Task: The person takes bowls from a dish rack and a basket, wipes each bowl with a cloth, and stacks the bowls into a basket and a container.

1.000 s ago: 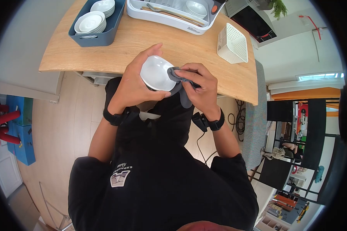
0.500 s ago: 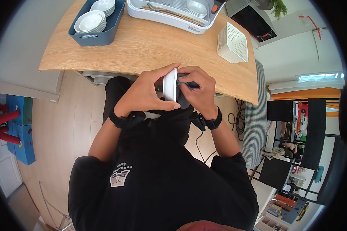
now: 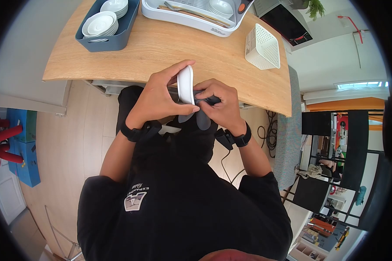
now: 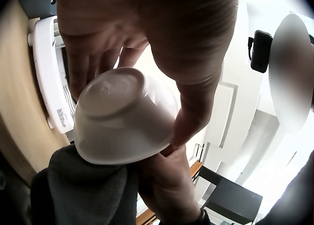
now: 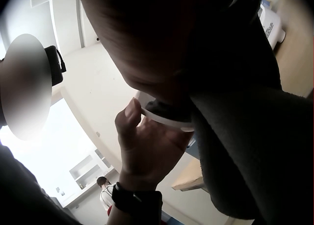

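A small white bowl (image 3: 185, 85) is tipped on its side in front of the table edge, its outside facing left. My left hand (image 3: 154, 96) grips it from the left, thumb at the near rim and fingers at the far side. In the left wrist view the underside and foot ring of the bowl (image 4: 122, 117) show between thumb and fingers. My right hand (image 3: 220, 102) pinches a dark grey cloth (image 3: 202, 119) at the bowl's open side. The cloth (image 4: 91, 185) hangs down below the rim. The bowl's inside is mostly hidden.
On the wooden table (image 3: 161, 48) stand a blue-grey basin (image 3: 111, 45) with stacked white bowls (image 3: 101, 25), a white dish rack (image 3: 191, 25) with chopsticks, cutlery and bowls, and a white perforated basket (image 3: 262, 48). A microwave (image 3: 285, 26) is at the far right.
The bowl has turned from facing up to standing on its side, and lately moved slightly left and away from the body. The right hand with the cloth has shifted slightly left and nearer the body.
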Action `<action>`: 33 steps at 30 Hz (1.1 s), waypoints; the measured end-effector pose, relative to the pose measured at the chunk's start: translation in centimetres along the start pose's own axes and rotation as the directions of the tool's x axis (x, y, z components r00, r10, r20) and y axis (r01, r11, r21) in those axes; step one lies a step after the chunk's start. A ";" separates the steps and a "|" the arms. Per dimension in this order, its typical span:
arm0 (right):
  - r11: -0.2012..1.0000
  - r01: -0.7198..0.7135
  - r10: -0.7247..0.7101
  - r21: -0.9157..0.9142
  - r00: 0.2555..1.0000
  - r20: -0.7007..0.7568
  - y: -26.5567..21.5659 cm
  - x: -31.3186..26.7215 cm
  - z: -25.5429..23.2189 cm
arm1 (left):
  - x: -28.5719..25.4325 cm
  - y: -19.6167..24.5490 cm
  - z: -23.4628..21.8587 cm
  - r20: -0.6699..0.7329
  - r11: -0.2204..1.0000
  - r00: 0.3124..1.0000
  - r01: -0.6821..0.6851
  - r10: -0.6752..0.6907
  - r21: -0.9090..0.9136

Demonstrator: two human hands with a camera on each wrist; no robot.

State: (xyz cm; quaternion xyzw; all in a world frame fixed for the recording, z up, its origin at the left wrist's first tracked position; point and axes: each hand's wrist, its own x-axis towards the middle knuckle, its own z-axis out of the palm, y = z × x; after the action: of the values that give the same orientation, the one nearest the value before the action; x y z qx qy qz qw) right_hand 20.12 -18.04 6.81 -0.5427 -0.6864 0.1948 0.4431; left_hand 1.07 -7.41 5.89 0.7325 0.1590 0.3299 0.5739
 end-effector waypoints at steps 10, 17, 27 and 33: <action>0.997 0.030 -0.042 -0.064 0.978 -0.203 1.8 0.0 0.1 | -0.1 0.0 0.8 0.138 0.999 0.989 0.049 -0.051 0.017; 0.990 -0.053 0.038 -0.128 0.992 -0.119 2.3 -0.4 0.1 | -0.2 0.9 0.0 0.104 0.999 0.994 0.030 -0.026 -0.033; 0.998 0.002 -0.005 -0.057 0.999 -0.046 1.3 -0.9 -0.1 | 0.1 -0.7 0.2 -0.071 0.990 0.995 -0.057 0.066 0.127; 1.000 -0.029 0.026 -0.013 0.988 -0.153 1.2 -0.7 -0.4 | -0.6 -0.5 1.0 0.074 0.998 0.997 0.026 -0.030 0.057</action>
State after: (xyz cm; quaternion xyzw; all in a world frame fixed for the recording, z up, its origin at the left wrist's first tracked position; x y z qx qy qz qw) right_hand 21.12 -18.34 5.82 -0.5688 -0.6443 0.1534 0.4876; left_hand 1.37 -8.36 5.16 0.7578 0.1568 0.2898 0.5632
